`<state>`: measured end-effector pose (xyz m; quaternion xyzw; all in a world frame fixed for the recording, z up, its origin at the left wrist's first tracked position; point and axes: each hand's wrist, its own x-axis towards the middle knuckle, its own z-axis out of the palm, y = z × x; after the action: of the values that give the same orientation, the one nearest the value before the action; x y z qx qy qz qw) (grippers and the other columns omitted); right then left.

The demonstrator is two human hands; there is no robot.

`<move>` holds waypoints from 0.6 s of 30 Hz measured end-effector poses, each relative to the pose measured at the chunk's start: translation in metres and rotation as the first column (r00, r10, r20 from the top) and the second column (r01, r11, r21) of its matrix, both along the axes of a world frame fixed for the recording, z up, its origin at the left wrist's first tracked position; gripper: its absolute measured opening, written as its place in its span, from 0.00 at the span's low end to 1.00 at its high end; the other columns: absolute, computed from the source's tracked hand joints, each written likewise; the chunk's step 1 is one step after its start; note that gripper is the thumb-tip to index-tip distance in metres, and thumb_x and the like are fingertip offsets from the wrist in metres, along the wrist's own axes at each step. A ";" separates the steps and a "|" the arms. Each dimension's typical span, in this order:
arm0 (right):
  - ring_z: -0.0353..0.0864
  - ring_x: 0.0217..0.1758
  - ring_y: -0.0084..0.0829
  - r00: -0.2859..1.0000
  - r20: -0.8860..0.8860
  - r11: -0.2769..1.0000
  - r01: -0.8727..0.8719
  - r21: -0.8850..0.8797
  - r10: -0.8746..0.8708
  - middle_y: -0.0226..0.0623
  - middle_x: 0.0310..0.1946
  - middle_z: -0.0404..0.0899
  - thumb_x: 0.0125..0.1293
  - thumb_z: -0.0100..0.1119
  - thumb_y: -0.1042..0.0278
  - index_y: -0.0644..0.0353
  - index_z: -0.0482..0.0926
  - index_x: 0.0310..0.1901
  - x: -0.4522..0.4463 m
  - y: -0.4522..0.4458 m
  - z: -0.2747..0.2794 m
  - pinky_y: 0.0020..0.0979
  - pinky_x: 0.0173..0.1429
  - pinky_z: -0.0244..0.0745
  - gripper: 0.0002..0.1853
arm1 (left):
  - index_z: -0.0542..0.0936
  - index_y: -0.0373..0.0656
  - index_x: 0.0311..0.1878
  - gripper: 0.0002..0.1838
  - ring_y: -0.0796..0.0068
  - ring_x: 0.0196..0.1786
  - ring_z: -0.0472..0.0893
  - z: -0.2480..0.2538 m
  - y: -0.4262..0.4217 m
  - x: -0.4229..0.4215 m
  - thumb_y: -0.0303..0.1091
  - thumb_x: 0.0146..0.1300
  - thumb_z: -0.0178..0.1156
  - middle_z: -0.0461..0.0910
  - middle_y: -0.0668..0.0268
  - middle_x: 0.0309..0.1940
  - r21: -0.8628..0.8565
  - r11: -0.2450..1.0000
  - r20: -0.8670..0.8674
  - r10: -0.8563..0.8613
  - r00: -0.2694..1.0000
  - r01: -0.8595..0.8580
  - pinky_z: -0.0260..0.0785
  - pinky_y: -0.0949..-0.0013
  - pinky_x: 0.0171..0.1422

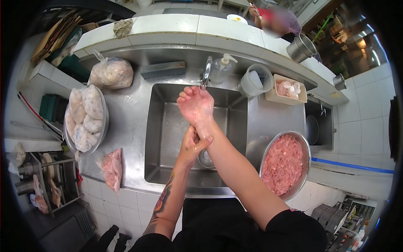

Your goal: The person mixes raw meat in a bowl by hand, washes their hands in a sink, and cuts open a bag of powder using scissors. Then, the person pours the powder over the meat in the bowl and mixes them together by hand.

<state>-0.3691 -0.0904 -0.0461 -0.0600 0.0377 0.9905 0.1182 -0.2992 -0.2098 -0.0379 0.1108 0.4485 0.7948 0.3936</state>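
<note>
Under the faucet point(206, 71), my right hand point(196, 105) is palm up over the steel sink point(168, 113). Its fingers bend loosely, it looks wet, and nothing is in it. My left hand point(195, 145) wraps round my right forearm just below the wrist, thumb on top. A clear pump bottle point(220, 69) stands behind the sink, beside the faucet. Part of a round drain point(205, 159) shows below my hands at the sink's bottom.
Left: bagged meat point(111, 73), a bowl point(105, 122) of bagged pieces, a smaller meat bag point(112, 170), and a grey block point(163, 70). Right: a clear tub point(255, 80), a cream bin point(285, 100), and a bowl point(307, 168) of pink meat. A person point(279, 21) is beyond the ledge.
</note>
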 end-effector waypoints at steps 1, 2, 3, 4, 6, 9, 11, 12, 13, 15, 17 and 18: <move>0.69 0.33 0.30 1.000 0.000 1.000 0.005 -0.005 -0.005 0.33 0.29 0.73 0.59 0.59 0.61 0.58 0.80 0.33 0.000 0.000 0.001 0.32 0.43 0.69 0.09 | 0.63 0.34 0.69 0.39 0.70 0.64 0.73 -0.001 0.000 0.001 0.33 0.59 0.72 0.73 0.59 0.61 0.000 1.000 -0.001 -0.001 1.000 0.001 0.62 0.64 0.72; 0.69 0.32 0.30 1.000 -0.001 1.000 0.011 -0.009 -0.011 0.34 0.29 0.73 0.61 0.57 0.62 0.58 0.80 0.34 -0.001 0.000 0.001 0.31 0.42 0.69 0.09 | 0.63 0.34 0.70 0.40 0.70 0.65 0.72 -0.003 -0.001 0.002 0.33 0.58 0.72 0.72 0.59 0.61 -0.003 1.000 0.007 -0.015 1.000 0.015 0.61 0.63 0.73; 0.69 0.32 0.30 1.000 -0.004 1.000 0.011 -0.007 -0.011 0.34 0.29 0.73 0.61 0.57 0.62 0.58 0.80 0.34 -0.004 0.003 -0.002 0.31 0.42 0.69 0.09 | 0.62 0.34 0.71 0.41 0.69 0.66 0.71 -0.003 0.000 0.002 0.33 0.57 0.73 0.71 0.59 0.62 -0.006 1.000 0.014 -0.028 1.000 0.028 0.60 0.63 0.74; 0.70 0.32 0.30 0.996 0.088 0.998 -0.016 0.062 0.011 0.34 0.29 0.74 0.65 0.55 0.62 0.59 0.79 0.35 -0.009 0.007 -0.009 0.31 0.42 0.70 0.09 | 0.62 0.34 0.71 0.41 0.69 0.66 0.71 -0.003 0.003 0.002 0.33 0.57 0.73 0.71 0.59 0.62 -0.004 1.000 0.011 -0.028 1.000 0.028 0.60 0.63 0.74; 0.72 0.31 0.31 0.984 0.176 0.990 -0.049 0.132 0.025 0.35 0.29 0.75 0.69 0.52 0.63 0.60 0.79 0.36 -0.013 0.011 -0.018 0.31 0.42 0.71 0.10 | 0.63 0.35 0.70 0.39 0.68 0.66 0.72 -0.002 0.014 0.005 0.35 0.60 0.71 0.71 0.60 0.63 -0.007 0.999 -0.007 0.033 0.999 -0.033 0.60 0.64 0.73; 0.80 0.31 0.31 0.922 0.384 0.915 -0.104 0.390 -0.059 0.36 0.30 0.80 0.76 0.46 0.59 0.61 0.78 0.38 -0.013 0.014 -0.050 0.38 0.42 0.78 0.16 | 0.64 0.36 0.69 0.33 0.65 0.62 0.74 -0.016 0.050 -0.021 0.38 0.66 0.66 0.73 0.59 0.60 -0.178 0.970 0.267 0.207 0.941 -0.163 0.65 0.64 0.69; 0.82 0.34 0.31 0.853 0.487 0.853 -0.106 0.512 -0.186 0.38 0.32 0.82 0.75 0.48 0.59 0.62 0.79 0.41 0.002 0.015 -0.036 0.37 0.46 0.78 0.15 | 0.65 0.36 0.69 0.31 0.65 0.60 0.76 -0.041 0.075 -0.053 0.37 0.67 0.64 0.74 0.58 0.59 -0.250 0.946 0.184 0.255 0.949 -0.206 0.66 0.64 0.68; 0.84 0.37 0.31 0.759 0.568 0.779 -0.133 0.613 -0.318 0.39 0.34 0.85 0.75 0.50 0.59 0.63 0.80 0.44 0.011 0.014 -0.032 0.37 0.50 0.78 0.15 | 0.66 0.37 0.69 0.30 0.64 0.59 0.77 -0.056 0.087 -0.070 0.36 0.68 0.63 0.74 0.58 0.59 -0.289 0.931 0.037 0.242 0.970 -0.221 0.67 0.64 0.67; 0.85 0.44 0.36 0.770 0.441 0.591 -0.103 0.800 -0.462 0.48 0.50 0.82 0.76 0.48 0.62 0.65 0.74 0.57 0.014 0.009 -0.045 0.37 0.47 0.80 0.17 | 0.66 0.37 0.69 0.29 0.64 0.58 0.78 -0.068 0.096 -0.084 0.35 0.68 0.62 0.75 0.58 0.59 -0.338 0.914 -0.154 0.184 0.971 -0.227 0.68 0.63 0.67; 0.84 0.47 0.37 0.735 0.305 0.324 -0.123 0.938 -0.605 0.49 0.58 0.75 0.74 0.51 0.62 0.61 0.68 0.63 0.025 -0.005 -0.058 0.37 0.49 0.80 0.21 | 0.67 0.37 0.69 0.27 0.63 0.56 0.79 -0.082 0.110 -0.104 0.34 0.69 0.59 0.76 0.58 0.59 -0.445 0.851 -0.517 0.010 0.856 -0.278 0.69 0.63 0.66; 0.82 0.53 0.40 0.691 0.050 -0.109 -0.184 0.977 -0.721 0.50 0.69 0.63 0.71 0.56 0.63 0.56 0.58 0.73 0.035 -0.010 -0.055 0.36 0.53 0.80 0.31 | 0.68 0.38 0.68 0.25 0.62 0.54 0.81 -0.088 0.120 -0.113 0.33 0.71 0.57 0.77 0.58 0.58 -0.490 0.788 -0.740 -0.150 0.655 -0.374 0.70 0.63 0.65; 0.81 0.55 0.40 0.671 -0.046 -0.249 -0.209 0.946 -0.740 0.50 0.72 0.60 0.71 0.58 0.63 0.54 0.54 0.76 0.038 -0.011 -0.040 0.36 0.54 0.80 0.36 | 0.68 0.38 0.68 0.24 0.62 0.53 0.81 -0.089 0.124 -0.113 0.32 0.71 0.56 0.77 0.57 0.58 -0.489 0.775 -0.788 -0.195 0.585 -0.401 0.71 0.63 0.64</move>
<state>-0.3314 -0.1009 -0.0860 -0.2473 -0.7439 0.4990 0.3694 -0.4126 -0.0861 -0.1271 0.2927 0.8175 0.4837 0.1100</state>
